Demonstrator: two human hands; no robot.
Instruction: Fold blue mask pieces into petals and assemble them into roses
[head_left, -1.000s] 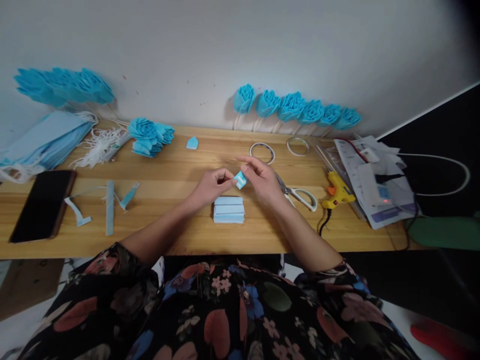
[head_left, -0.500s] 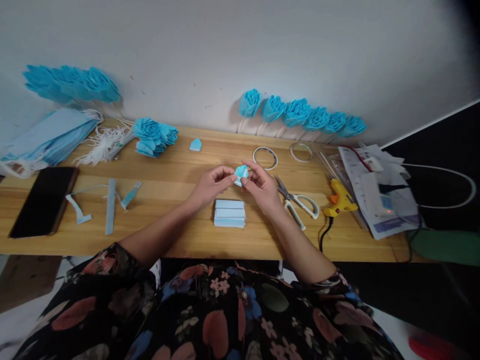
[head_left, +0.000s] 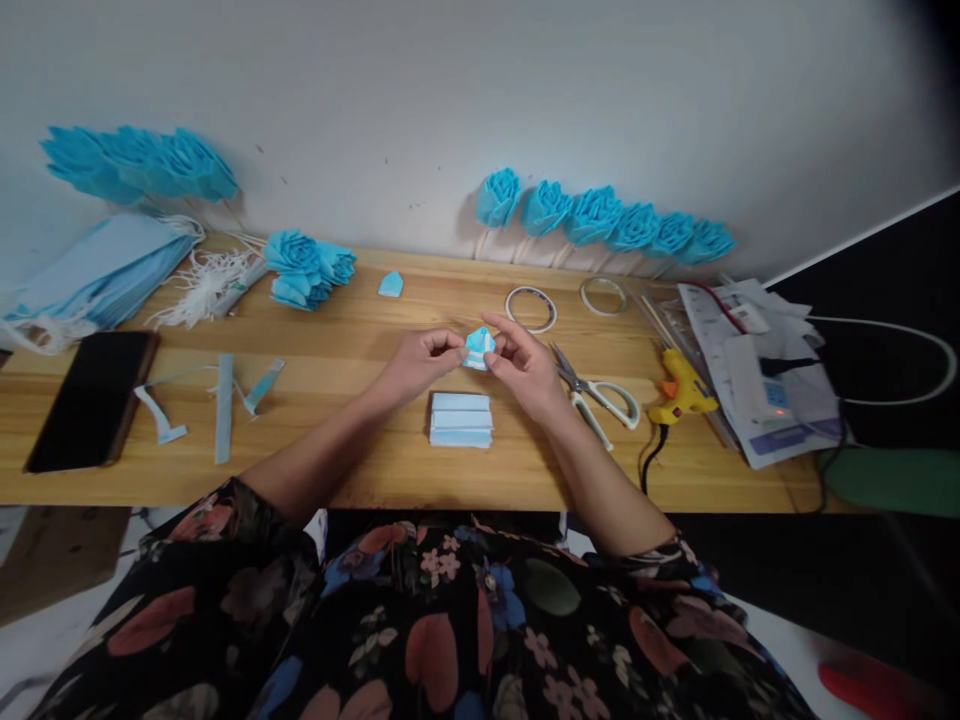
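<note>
Between both hands, a small folded piece of blue and white mask fabric (head_left: pixel 478 345) is held above the table, its top coming to a blunt point. My left hand (head_left: pixel 427 362) pinches its left edge with thumb and fingertips. On the other side, my right hand (head_left: pixel 525 362) grips the right edge, thumb in front and index finger raised behind the top. Just below the hands lies a stack of pleated light-blue fabric pieces (head_left: pixel 460 420). A similar pointed blue piece (head_left: pixel 391 284) rests farther back, left of the hands.
Scissors (head_left: pixel 592 392) and a yellow glue gun (head_left: pixel 681 388) lie to the right, near two tape rolls (head_left: pixel 531 309). Blue fabric flowers (head_left: pixel 592 214) lean on the wall. At left are a phone (head_left: pixel 94 400), fabric strips (head_left: pixel 224 408) and a pile of masks (head_left: pixel 112 270).
The folded piece has flattened and turned slightly between the fingers, its lower white band showing more. Both hands stay in nearly the same place.
</note>
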